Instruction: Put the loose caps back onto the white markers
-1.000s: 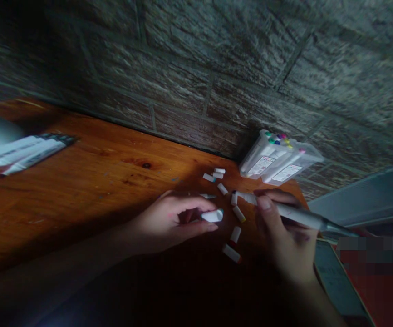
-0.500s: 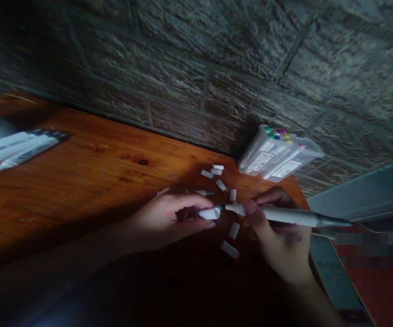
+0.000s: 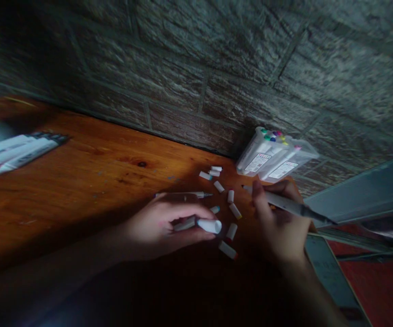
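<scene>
Marker [image 3: 282,202] sits gripped in the fingers of the right hand [image 3: 280,227], over the surface [image 3: 115,181], its dark tip pointing left. The left hand [image 3: 159,222] pinches a white cap [image 3: 209,226], round end facing right. Loose caps [image 3: 228,250] lie between the hands. Beyond, two clear boxes [image 3: 266,156] stand by the wall [image 3: 183,91]; a phone [image 3: 332,272] lies near the right wrist.

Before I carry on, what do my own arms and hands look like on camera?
Left hand and right hand are ungloved, with no rings or watch visible. A faint reddish mark shows near the left thumb's base. Both forearms look sleeveless where visible; the left fades into shadow.
</scene>
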The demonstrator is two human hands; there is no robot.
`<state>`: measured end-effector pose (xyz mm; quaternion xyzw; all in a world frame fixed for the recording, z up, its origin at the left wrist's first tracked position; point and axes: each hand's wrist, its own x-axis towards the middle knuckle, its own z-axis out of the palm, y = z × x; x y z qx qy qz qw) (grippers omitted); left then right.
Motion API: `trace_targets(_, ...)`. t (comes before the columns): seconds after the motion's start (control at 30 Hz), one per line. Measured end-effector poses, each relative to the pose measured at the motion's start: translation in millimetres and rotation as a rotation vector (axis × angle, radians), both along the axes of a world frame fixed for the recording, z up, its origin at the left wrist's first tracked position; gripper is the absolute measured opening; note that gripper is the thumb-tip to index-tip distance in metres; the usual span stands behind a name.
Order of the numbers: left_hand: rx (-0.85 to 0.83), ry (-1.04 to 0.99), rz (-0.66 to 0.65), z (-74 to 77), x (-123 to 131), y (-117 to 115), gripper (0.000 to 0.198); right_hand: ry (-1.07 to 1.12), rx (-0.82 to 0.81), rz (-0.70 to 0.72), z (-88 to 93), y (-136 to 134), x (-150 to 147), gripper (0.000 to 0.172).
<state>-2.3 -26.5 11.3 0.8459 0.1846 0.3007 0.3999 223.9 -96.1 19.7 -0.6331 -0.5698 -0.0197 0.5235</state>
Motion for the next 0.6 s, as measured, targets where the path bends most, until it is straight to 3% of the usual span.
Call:
trace_targets(0.1, -0.068, -0.017, 0.066, -2.0, 2, 2, 0.014, 0.138, 0.041, 0.020, 3.8, 3, 3, 0.020)
trace_targets(0.23, -0.124, 0.029, 0.073, -6.7, 4, 4, 0.017, 0.242, -0.038, 0.202, 5.3, 0, -11, 0.011)
trace_targets(0.37, -0.142, 0.076, 0.074, -8.3, 3, 5, 0.022, 0.331, -0.113, 0.310, 1.0, -3, -19, 0.013)
trace_targets(0.6, -0.187, 0.073, 0.059, -14.8, 3, 9, 0.023, 0.273, -0.129, 0.387, -2.0, -5, -20, 0.010)
